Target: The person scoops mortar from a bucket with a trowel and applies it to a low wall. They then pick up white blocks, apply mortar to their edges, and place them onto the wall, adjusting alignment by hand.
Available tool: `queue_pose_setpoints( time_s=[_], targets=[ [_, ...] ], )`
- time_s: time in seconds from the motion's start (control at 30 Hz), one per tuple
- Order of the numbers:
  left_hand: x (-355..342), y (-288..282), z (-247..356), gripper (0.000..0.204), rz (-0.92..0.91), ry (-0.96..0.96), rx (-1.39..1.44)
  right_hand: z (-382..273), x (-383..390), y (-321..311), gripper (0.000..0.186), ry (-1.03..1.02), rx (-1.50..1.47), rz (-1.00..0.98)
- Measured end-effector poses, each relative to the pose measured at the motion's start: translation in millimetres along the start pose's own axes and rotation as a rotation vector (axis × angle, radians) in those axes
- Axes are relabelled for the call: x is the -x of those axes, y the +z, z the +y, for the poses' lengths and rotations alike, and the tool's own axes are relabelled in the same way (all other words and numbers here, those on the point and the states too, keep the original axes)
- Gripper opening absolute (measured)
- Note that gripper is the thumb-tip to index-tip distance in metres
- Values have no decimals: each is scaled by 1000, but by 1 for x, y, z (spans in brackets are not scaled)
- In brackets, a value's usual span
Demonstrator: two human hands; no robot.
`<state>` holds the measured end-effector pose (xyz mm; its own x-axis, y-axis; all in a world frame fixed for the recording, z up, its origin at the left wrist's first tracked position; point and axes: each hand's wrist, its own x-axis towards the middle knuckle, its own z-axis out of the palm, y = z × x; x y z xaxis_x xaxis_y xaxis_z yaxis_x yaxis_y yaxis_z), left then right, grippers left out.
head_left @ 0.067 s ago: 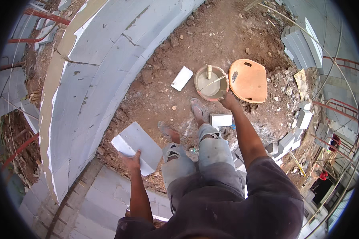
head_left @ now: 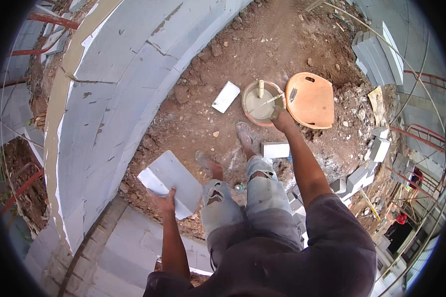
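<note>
My left hand (head_left: 166, 198) grips a large light grey block (head_left: 172, 175) beside my left leg. My right hand (head_left: 281, 119) reaches to the lower right rim of a round bucket (head_left: 249, 113) of grey mixture, its fingers closed; what they hold, if anything, is too small to make out. A pale cylindrical thing (head_left: 261, 89) and a thin stick-like tool (head_left: 271, 100) lie across the bucket. An orange plastic board (head_left: 309, 101) lies beside it. A small white block (head_left: 226, 97) is left of the bucket, and another (head_left: 275, 149) lies below my right hand.
A tall block wall (head_left: 114, 94) curves along the left. Loose blocks (head_left: 379, 148) and rubble line the right, with more blocks (head_left: 376, 59) at upper right. Red scaffolding (head_left: 418, 138) and poles stand at the edges. Dirt ground (head_left: 193, 128) lies around my feet.
My right hand has moved slightly up and left, further over the bucket's rim. My left hand and its block are almost unmoved.
</note>
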<state>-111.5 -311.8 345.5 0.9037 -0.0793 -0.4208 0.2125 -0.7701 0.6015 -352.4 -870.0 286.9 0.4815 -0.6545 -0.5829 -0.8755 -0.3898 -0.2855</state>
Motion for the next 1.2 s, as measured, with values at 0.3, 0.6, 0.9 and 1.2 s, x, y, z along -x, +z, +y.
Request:
queue_pose_setpoints(
  time_s=[0.3, 0.6, 0.9, 1.2],
  targets=[
    [2, 177, 86, 126, -287, -147, -85, 192, -37, 166, 52, 255, 269, -572],
    [27, 278, 116, 124, -364, -167, -323, 139, -168, 120, 20, -110, 344, 40],
    [20, 322, 84, 130, -281, -53, -458, 44, -315, 65, 30, -306, 227, -297],
    [11, 329, 75, 129, -264, -17, -476, 150, -300, 175, 29, -609, 1218, 93]
  ],
)
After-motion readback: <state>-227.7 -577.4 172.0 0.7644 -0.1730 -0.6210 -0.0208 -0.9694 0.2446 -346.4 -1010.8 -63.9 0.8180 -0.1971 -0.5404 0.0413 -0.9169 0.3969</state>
